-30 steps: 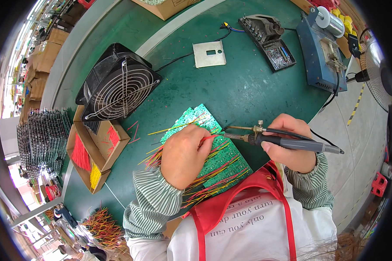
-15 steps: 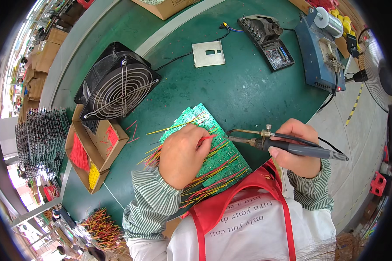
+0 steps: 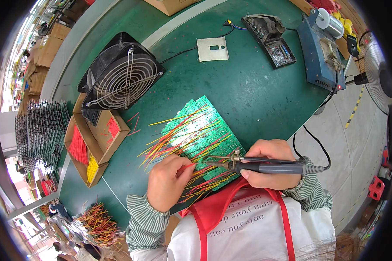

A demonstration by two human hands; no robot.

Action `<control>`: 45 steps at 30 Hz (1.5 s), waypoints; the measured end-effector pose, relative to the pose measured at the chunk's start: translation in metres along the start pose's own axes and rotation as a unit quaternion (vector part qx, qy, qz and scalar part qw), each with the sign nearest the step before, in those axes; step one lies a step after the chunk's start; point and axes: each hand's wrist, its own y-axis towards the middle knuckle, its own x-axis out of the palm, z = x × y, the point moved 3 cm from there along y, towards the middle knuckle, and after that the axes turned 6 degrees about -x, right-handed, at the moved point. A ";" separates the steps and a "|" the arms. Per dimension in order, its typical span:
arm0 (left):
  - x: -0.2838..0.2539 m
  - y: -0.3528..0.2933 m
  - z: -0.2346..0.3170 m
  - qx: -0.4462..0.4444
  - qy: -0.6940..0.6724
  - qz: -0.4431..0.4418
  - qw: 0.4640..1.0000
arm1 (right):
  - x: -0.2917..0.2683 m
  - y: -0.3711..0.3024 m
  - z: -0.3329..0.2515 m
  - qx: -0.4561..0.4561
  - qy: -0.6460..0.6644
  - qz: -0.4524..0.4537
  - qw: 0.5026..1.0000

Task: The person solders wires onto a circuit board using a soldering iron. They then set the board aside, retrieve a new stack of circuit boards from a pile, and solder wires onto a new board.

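Note:
Green circuit boards point(image 3: 220, 137) lie on the bench in front of me, with many red, yellow and dark wires sticking out toward the left. My left hand point(image 3: 167, 180) is at the boards' near left edge, pinching a red wire point(image 3: 187, 166) between thumb and fingertips. In my right hand point(image 3: 270, 163) is a soldering iron point(image 3: 276, 168) with a grey handle and a thin metal solder feed tube above it. Its tip points left over the boards, close to the red wire's end; whether they touch I cannot tell.
A black fan with a wire guard point(image 3: 124, 82) stands at the left. Below it, a cardboard tray point(image 3: 102, 158) holds red and yellow wires. Farther off lie a pale metal plate point(image 3: 212, 48), a black tip-cleaning box point(image 3: 272, 41) and a blue solder feeder point(image 3: 320, 56). Stacked boards point(image 3: 44, 135) rise at far left.
Both hands have moved nearer to me. The iron's tip has swung left and down over the boards, and the left hand has shifted down-left with a red wire.

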 end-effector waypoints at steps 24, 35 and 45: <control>-0.034 -0.010 -0.008 0.129 0.127 0.147 0.972 | -0.010 -0.003 -0.002 -0.028 -0.044 0.043 0.998; -0.029 -0.043 -0.110 -0.122 -0.164 0.276 0.939 | -0.017 -0.013 -0.001 -0.026 -0.048 0.057 0.997; -0.027 -0.027 0.004 0.000 -0.024 0.145 0.989 | -0.017 -0.022 -0.004 0.012 -0.027 0.077 0.997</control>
